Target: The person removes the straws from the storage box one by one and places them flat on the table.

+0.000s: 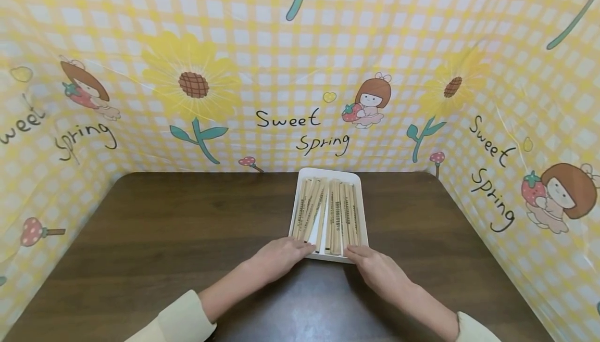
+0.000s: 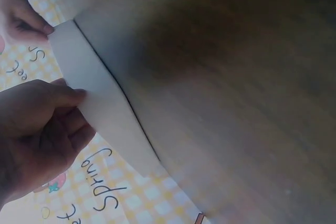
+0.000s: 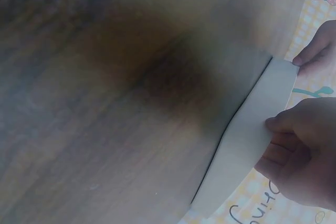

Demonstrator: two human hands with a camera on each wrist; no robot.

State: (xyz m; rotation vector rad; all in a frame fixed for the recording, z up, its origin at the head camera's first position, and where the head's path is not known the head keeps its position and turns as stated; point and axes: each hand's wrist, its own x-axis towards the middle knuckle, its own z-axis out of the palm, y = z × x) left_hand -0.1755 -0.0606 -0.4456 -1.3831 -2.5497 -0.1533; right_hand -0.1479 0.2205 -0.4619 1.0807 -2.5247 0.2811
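I have both hands on the tray's (image 1: pixel 329 175) near rim, one per corner, to keep it level: left hand (image 1: pixel 280 256) and right hand (image 1: pixel 377 269) each pinch it. It sits mid-tabletop (image 1: pixel 164 238), towards the far edge, holding chopsticks (image 1: pixel 328 214).

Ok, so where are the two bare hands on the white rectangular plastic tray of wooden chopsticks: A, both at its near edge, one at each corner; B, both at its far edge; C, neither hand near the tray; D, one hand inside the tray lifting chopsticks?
A: the head view shows the left hand and the right hand at the near corners of the white rectangular plastic tray, fingers on its rim, wooden chopsticks lying inside untouched.
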